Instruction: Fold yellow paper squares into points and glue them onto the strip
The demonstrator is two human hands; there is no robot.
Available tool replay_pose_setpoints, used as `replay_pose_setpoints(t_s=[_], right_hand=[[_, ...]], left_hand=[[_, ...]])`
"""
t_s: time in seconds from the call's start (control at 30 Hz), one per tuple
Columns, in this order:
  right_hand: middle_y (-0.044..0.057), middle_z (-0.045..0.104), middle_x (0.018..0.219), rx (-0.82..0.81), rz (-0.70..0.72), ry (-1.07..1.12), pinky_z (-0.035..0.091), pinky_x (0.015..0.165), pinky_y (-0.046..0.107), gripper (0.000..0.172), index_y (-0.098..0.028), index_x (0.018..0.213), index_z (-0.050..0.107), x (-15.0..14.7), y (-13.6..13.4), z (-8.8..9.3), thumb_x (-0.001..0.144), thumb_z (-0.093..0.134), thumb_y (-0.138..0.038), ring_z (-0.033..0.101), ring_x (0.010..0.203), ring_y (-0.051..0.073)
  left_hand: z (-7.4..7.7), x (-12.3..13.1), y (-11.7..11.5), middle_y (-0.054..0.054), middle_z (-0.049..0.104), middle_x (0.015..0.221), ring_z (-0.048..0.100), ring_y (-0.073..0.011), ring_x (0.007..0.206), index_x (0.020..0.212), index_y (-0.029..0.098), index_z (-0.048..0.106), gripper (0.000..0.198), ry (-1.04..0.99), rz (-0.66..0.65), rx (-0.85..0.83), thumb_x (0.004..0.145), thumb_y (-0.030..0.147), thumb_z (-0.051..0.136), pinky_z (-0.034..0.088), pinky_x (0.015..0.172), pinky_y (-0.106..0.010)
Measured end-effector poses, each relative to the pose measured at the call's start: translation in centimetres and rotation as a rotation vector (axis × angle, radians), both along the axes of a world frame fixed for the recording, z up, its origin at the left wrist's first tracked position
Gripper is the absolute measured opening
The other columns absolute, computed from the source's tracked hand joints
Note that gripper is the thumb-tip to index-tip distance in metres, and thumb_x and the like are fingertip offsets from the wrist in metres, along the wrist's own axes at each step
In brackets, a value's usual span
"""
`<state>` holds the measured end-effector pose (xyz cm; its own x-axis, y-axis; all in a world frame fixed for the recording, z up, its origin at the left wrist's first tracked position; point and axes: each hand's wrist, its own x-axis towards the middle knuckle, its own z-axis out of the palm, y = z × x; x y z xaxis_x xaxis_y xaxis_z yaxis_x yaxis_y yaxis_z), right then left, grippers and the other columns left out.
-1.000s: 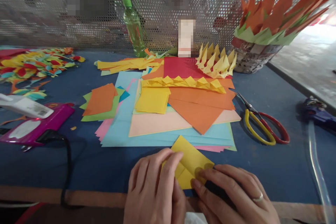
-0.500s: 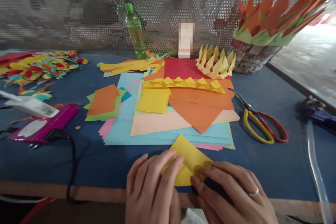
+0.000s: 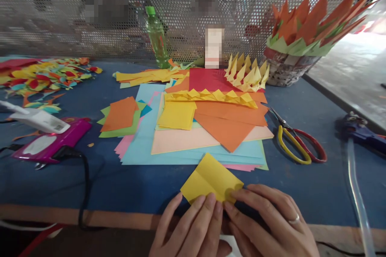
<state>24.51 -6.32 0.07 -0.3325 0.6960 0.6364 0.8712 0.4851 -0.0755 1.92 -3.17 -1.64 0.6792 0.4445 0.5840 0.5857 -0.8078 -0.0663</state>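
Yellow paper (image 3: 211,178), a matte square folded with a straight crease across it, lies flat at the near edge of the blue table (image 3: 301,192), just in front of a fanned stack of coloured sheets (image 3: 181,144). The left hand (image 3: 193,229) has its fingers straight and close together, tips pressing on the paper's near edge, while the right hand (image 3: 268,225), a plain ring (image 3: 294,220) on one finger, lies flat with fingers slightly spread and its forefinger (image 3: 238,196) on the right corner. Both wrists are cut off by the bottom edge, the paper's near corner is hidden under the fingertips, and yellow-and-red-handled scissors (image 3: 297,142) lie well to the right.
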Motion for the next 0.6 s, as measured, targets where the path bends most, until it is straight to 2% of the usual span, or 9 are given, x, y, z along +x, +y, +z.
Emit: replay_pose_setpoints(t_s=[0.17, 0.3, 0.4, 0.47, 0.53, 0.6], right_hand=[[-0.002, 0.078, 0.106, -0.014, 0.011, 0.023, 0.051, 0.086, 0.033, 0.019, -0.028, 0.103, 0.078, 0.4, -0.6, 0.2, 0.088, 0.071, -0.019, 0.066, 0.101, 0.020], [0.006, 0.073, 0.106, -0.062, -0.013, 0.135, 0.052, 0.089, 0.030, 0.016, -0.020, 0.099, 0.073, 0.6, -0.9, 0.4, 0.087, 0.068, -0.010, 0.062, 0.106, 0.020], [0.010, 0.064, 0.122, -0.109, -0.116, 0.153, 0.048, 0.095, 0.031, 0.032, -0.016, 0.121, 0.066, 0.8, -0.7, 0.6, 0.091, 0.059, -0.006, 0.057, 0.114, 0.020], [0.011, 0.058, 0.131, -0.136, -0.139, 0.132, 0.045, 0.098, 0.033, 0.044, -0.018, 0.135, 0.060, 0.8, -0.3, 0.9, 0.094, 0.052, -0.004, 0.053, 0.119, 0.021], [0.009, 0.054, 0.136, -0.157, -0.096, 0.100, 0.045, 0.098, 0.034, 0.050, -0.023, 0.137, 0.060, 0.6, 0.4, 1.4, 0.093, 0.047, -0.001, 0.051, 0.121, 0.021], [0.008, 0.053, 0.138, -0.162, -0.049, 0.078, 0.045, 0.098, 0.034, 0.047, -0.025, 0.127, 0.066, 0.3, 1.2, 1.9, 0.093, 0.047, 0.000, 0.050, 0.122, 0.021]], left_hand=[[-0.4, 0.1, -0.4, -0.001, 0.074, 0.126, 0.063, -0.0137, 0.121, 0.131, 0.018, 0.066, 0.032, -0.005, 0.017, 0.006, 0.104, 0.032, 0.056, 0.015, 0.131, -0.045], [-0.7, 0.9, -0.7, -0.001, 0.076, 0.122, 0.063, -0.0131, 0.119, 0.130, 0.022, 0.068, 0.034, -0.086, 0.057, 0.006, 0.106, 0.039, 0.051, 0.016, 0.130, -0.044], [-1.1, 1.6, -0.9, -0.001, 0.077, 0.118, 0.064, -0.0129, 0.116, 0.123, 0.023, 0.072, 0.036, -0.210, 0.103, -0.022, 0.107, 0.043, 0.046, 0.020, 0.128, -0.042], [-1.4, 1.8, -1.0, -0.001, 0.077, 0.118, 0.064, -0.0129, 0.116, 0.120, 0.023, 0.073, 0.037, -0.233, 0.103, -0.033, 0.107, 0.044, 0.046, 0.020, 0.128, -0.041], [-1.6, 1.7, -1.1, -0.001, 0.077, 0.118, 0.064, -0.0127, 0.115, 0.120, 0.023, 0.074, 0.037, -0.251, 0.097, -0.033, 0.107, 0.044, 0.047, 0.020, 0.128, -0.040], [-1.7, 1.6, -1.1, -0.002, 0.077, 0.118, 0.064, -0.0129, 0.116, 0.120, 0.023, 0.073, 0.037, -0.269, 0.096, -0.043, 0.106, 0.045, 0.047, 0.019, 0.128, -0.039]])
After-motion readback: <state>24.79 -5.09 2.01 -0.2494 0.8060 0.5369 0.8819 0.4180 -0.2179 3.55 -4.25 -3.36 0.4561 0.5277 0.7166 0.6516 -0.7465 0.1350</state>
